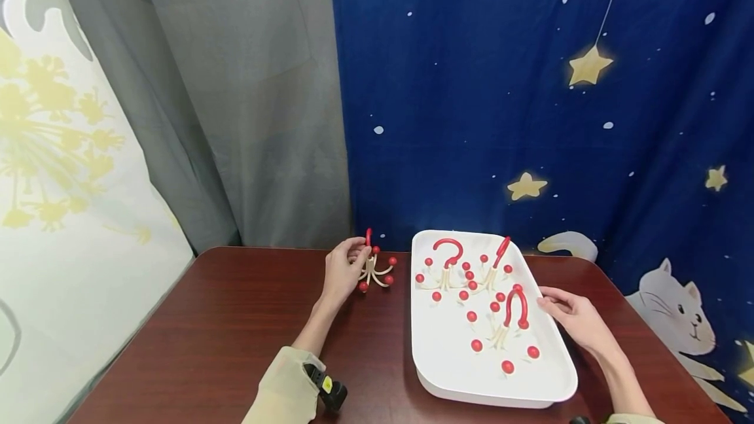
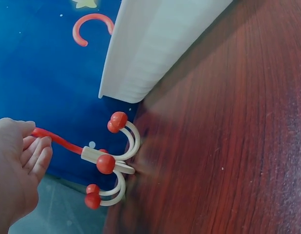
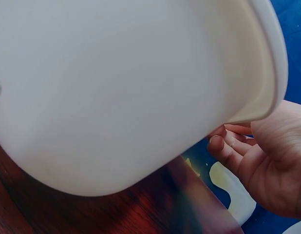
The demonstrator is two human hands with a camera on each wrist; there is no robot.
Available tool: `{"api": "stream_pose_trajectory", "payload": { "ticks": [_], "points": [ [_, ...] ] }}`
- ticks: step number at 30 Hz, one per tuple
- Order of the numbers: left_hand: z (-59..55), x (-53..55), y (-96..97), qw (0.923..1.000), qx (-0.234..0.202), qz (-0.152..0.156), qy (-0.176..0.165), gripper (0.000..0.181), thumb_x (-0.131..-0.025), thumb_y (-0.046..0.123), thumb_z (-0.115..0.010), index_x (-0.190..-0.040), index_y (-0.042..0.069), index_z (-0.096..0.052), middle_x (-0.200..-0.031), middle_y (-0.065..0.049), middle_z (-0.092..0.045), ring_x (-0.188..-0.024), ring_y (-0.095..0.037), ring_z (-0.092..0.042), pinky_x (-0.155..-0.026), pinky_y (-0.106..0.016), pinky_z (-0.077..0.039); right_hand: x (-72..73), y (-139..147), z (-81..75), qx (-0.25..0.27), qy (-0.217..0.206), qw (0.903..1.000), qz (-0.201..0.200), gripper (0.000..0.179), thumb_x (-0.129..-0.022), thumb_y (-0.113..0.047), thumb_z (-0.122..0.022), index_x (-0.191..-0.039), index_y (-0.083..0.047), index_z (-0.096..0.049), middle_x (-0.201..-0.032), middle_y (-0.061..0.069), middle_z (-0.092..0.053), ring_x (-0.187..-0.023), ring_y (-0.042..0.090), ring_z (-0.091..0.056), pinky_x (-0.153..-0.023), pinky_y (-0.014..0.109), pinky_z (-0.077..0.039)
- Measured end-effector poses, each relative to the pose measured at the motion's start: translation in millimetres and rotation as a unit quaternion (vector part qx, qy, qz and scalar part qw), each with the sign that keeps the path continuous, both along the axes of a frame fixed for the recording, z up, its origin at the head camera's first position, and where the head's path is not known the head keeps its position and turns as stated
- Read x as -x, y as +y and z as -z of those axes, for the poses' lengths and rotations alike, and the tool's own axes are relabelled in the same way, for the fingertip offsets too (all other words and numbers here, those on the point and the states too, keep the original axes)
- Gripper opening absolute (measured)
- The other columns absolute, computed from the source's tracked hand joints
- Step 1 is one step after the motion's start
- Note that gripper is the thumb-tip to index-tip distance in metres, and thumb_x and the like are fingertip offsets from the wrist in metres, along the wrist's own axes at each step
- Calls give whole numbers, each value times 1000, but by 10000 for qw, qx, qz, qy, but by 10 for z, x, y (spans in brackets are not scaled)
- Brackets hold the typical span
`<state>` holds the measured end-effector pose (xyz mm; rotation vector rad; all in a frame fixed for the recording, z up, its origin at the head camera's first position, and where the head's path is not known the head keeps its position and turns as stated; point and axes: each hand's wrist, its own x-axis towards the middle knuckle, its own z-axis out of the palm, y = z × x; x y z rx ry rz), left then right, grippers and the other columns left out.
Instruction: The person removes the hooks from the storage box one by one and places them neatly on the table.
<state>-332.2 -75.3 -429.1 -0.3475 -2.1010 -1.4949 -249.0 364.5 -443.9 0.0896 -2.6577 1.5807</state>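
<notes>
The left hand [image 1: 344, 271] is pinching the red handle [image 1: 368, 237] of a massager [image 1: 370, 264] near the desk's [image 1: 247, 326] far edge, just left of a white tray [image 1: 442, 358]. Its long axis is running nearly upright, the handle pointing upward, prongs [image 2: 137, 136] spreading below. The right hand [image 1: 574, 319], lying relaxed, is touching the tray's right side.

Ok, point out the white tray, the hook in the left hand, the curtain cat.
White tray [image 1: 453, 362], head view: bare surface, near end.
Hook [image 2: 92, 154], left wrist view: cream collar.
Curtain cat [image 1: 674, 319], head view: face.
</notes>
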Motion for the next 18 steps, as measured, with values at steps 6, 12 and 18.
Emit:
{"api": "stream_pose_trajectory", "payload": {
  "ticks": [6, 12, 18],
  "points": [
    [-84, -20, -23, 9996, -146, 18, 226, 21, -92, 3, -73, -109, -9, -69, -93, -15, -72, -85, -28, -69, -74, -28, -57, 3, 1, -11, -112, -3, 9999, 42, 56, -102, -23, -62, -140, 14, -46, -117, 29, -66, -86, 20, -70, -73, 27, -59],
    [-172, -35, 17, 9992, -238, 35, 311, 19, -92, 4, -73, -108, -5, -71, -94, -13, -71, -82, -23, -67, -72, -26, -54, -5, -6, -25, -90, -64, 9999, 54, 55, -102, -23, -62, -140, 14, -46, -117, 29, -66, -87, 20, -70, -73, 27, -59],
    [-220, -27, 94, 9983, -297, 221, 456, 16, -91, 3, -73, -106, -4, -71, -94, -12, -72, -79, -22, -68, -70, -23, -54, -6, -10, -20, -6, -39, 10000, 21, 54, -102, -21, -62, -140, 15, -45, -118, 30, -65, -86, 20, -69, -73, 27, -59]
  ]
}}
